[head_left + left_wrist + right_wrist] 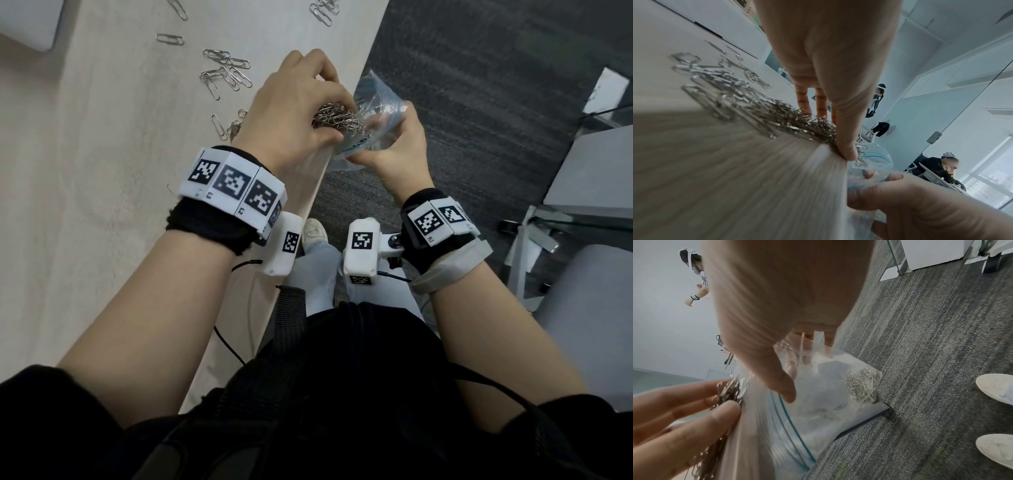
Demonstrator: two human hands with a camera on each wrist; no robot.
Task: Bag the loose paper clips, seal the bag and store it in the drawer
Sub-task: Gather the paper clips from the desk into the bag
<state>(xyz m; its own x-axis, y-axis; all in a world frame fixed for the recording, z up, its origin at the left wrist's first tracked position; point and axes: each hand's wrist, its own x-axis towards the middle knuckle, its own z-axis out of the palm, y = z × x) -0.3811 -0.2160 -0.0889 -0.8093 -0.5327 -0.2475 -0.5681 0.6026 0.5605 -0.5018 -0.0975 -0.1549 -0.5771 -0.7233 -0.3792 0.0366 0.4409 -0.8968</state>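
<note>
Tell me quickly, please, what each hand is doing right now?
Left hand: fingers curled over a heap of paper clips at the desk edge.
Right hand: holding the open bag.

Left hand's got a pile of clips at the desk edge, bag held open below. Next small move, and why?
Probably sweep the pile of clips over the desk edge into the bag. The left hand cups the pile right at the edge, and the right hand holds the bag's unsealed mouth just beside and below it. Some clips already sit in the bag; loose clips remain for later sweeps.
</note>
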